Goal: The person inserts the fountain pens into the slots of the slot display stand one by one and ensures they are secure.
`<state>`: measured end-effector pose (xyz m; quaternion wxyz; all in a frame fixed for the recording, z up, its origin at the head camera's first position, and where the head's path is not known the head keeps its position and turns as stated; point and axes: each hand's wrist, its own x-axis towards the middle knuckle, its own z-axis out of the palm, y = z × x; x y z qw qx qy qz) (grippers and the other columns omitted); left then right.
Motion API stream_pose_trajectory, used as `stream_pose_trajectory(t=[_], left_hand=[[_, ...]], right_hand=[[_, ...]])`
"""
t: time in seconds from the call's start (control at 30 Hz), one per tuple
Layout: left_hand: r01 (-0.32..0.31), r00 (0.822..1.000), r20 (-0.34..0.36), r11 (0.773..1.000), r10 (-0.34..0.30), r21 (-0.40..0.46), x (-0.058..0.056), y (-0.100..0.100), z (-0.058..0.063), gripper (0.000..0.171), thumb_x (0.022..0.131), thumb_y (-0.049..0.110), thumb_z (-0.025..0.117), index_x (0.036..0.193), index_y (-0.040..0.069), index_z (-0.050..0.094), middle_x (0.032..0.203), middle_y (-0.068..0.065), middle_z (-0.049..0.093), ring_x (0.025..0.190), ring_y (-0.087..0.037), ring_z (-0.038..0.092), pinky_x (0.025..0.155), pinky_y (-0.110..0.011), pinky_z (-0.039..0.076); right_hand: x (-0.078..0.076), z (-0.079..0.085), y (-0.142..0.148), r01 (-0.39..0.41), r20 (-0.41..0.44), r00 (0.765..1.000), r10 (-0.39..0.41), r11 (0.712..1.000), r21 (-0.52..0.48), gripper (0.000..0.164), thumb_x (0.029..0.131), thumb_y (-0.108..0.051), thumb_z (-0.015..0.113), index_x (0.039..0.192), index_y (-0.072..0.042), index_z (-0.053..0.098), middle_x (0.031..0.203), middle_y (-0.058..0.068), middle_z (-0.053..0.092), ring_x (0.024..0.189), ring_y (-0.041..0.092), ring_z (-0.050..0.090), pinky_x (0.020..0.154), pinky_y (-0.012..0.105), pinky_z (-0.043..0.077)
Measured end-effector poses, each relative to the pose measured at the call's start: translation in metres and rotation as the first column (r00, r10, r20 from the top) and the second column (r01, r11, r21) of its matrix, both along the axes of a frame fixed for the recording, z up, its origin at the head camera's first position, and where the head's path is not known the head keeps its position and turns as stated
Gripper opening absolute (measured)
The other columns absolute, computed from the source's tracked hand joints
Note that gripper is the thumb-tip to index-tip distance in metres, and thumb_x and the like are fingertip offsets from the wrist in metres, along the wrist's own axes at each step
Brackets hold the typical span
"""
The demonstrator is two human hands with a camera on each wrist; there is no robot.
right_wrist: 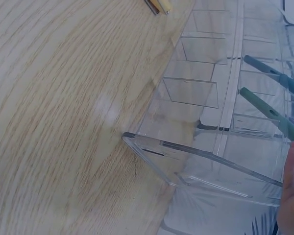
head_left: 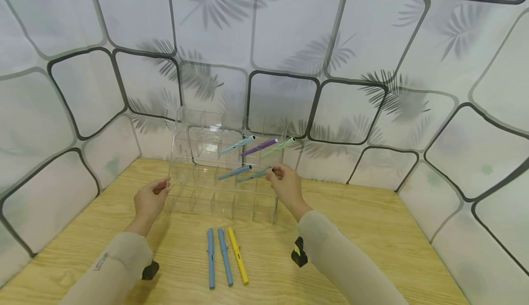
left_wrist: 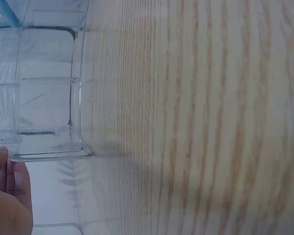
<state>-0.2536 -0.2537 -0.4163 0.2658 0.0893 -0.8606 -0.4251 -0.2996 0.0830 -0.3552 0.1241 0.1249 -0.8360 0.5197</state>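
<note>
Fingers of the right hand (head_left: 287, 187) are pinching the green pen (head_left: 254, 175) at its upper end, its long axis sloping down and leftward from them into the clear rack (head_left: 223, 205), whose left edge the left hand (head_left: 150, 200) is gripping

Glossy plastic rack (head_left: 223, 189), apparently wooden table (head_left: 372, 215)

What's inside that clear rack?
Light blue pen, purple pen, light green pen above; blue pen, green pen below. The right hand hides part of the rack and whatever's behind.
</note>
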Motion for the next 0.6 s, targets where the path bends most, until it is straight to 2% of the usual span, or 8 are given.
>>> stream_pose_trajectory(t=[0.43,0.6], left_hand=[[-0.003,1.0,0.011,1.0,0.003,0.004,-0.0009,-0.0006,-0.0019,0.026,0.091,0.005,0.064,0.116,-0.004,0.064,0.106,-0.022,0.067,0.093,-0.038,0.063,0.085,-0.051,0.044],[-0.003,1.0,0.001,1.0,0.003,0.002,-0.0011,-0.0004,-0.0018,0.026,0.091,0.003,0.064,0.116,-0.005,0.064,0.105,-0.023,0.067,0.093,-0.037,0.063,0.083,-0.049,0.046]], right_hand=[[-0.0038,-0.0016,0.0041,-0.041,-0.036,0.998,0.044,0.996,0.076,0.024,0.093,-0.014,0.063,0.115,-0.003,0.065,0.093,0.008,0.071,0.072,0.018,0.067,0.064,0.028,0.055],[-0.0042,-0.0007,0.0058,-0.064,-0.038,0.997,0.067,0.995,0.081,0.022,0.093,-0.012,0.063,0.113,-0.006,0.066,0.093,0.008,0.071,0.075,0.018,0.067,0.064,0.027,0.055]])
